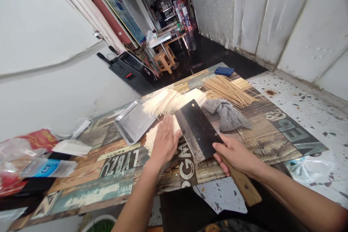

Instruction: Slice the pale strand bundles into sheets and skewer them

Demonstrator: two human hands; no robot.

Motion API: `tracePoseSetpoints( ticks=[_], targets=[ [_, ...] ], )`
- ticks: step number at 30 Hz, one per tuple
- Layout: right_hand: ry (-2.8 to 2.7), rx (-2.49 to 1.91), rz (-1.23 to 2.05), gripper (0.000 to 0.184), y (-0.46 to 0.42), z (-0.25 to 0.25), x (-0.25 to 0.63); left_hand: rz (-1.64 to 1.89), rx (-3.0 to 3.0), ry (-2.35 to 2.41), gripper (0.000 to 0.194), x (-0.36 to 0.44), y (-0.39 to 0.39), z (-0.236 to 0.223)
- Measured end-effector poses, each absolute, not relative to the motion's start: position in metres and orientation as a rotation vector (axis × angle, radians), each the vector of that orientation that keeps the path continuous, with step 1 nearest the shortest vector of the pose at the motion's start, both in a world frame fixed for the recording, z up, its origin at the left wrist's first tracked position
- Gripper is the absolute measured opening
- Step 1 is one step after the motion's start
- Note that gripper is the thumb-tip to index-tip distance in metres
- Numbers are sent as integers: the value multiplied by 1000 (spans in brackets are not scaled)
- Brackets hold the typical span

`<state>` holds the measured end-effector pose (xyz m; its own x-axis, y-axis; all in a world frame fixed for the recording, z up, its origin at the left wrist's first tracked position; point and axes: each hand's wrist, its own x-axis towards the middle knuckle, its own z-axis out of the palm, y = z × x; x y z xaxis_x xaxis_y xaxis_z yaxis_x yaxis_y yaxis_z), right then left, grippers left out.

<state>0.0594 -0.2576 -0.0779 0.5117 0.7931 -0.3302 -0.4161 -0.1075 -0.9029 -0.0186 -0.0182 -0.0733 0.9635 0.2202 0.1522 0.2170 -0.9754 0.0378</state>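
Note:
My left hand (165,140) lies flat with fingers together on a bundle of pale strips (152,136) on the patterned table. My right hand (236,155) is wrapped round the wooden handle (243,185) of a big dark cleaver (198,128). Its blade rests beside my left fingers, edge toward the strips. More pale strips (170,101) lie fanned out behind the blade.
A metal tray (133,121) sits left of the strips. A grey cloth (227,114), a pile of bamboo skewers (227,90) and a blue box (224,71) lie beyond the cleaver. A water bottle (47,168) and red packets (38,139) are at the left. Terrazzo floor (312,112) lies on the right.

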Motion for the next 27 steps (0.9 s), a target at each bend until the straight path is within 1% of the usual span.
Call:
tracePoseSetpoints(
  ticks=[7, 13, 27],
  targets=[
    [-382, -1317, 1087, 19, -256, -77, 62, 283, 3059, 310, 64, -18, -16, -74],
    [-405, -1344, 1100, 22, -256, -77, 63, 230, 3018, 329, 65, -18, -16, -72],
    [-332, -1348, 1149, 18, -241, -63, 66, 227, 2971, 354, 66, -14, -12, -72]
  ],
)
